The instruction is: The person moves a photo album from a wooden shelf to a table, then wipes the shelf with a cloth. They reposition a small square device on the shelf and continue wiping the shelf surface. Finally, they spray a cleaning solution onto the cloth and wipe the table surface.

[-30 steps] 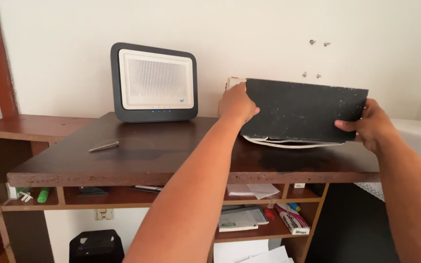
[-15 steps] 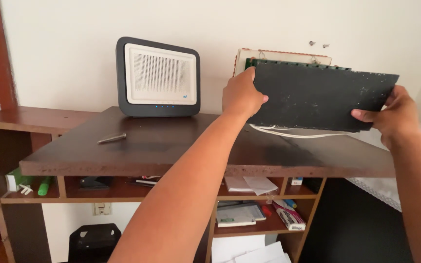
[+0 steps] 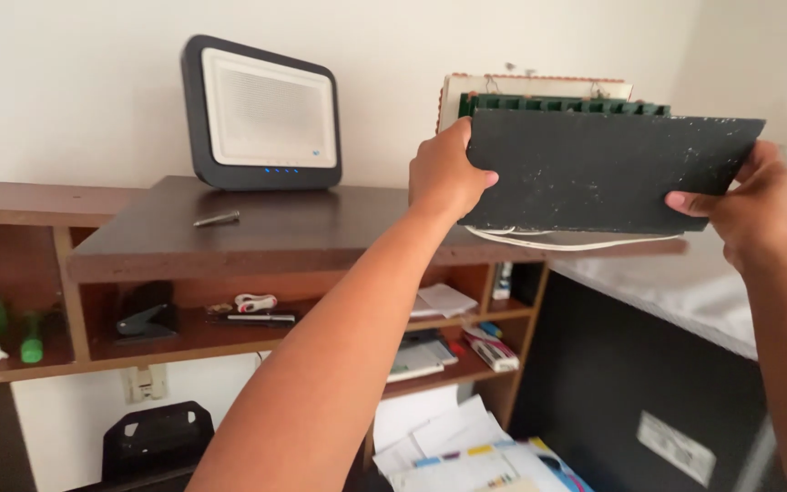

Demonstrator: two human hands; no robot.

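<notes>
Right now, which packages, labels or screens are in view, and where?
Router-like box: upright on the desk top, rounded rectangle, dark frame, white face, small blue lights.
Label: on the dark panel lower right, pale rectangle.
Small carton: lower shelf, white with red.

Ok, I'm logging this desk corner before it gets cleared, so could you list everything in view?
flat black rectangular board: one, black, held up before the wall
green and cream panels: two, behind the board
white cord: one, hanging under the board
dark-framed white router box: one, upright on the desk top
dark brown wooden desk: one, against the wall
small grey metal piece: one, on the desk top
black hole punch: one, on the shelf below
green markers: at least one, left shelf
loose papers: several, white, low down
left hand: gripping the board's left edge
right hand: gripping its right edge
</notes>
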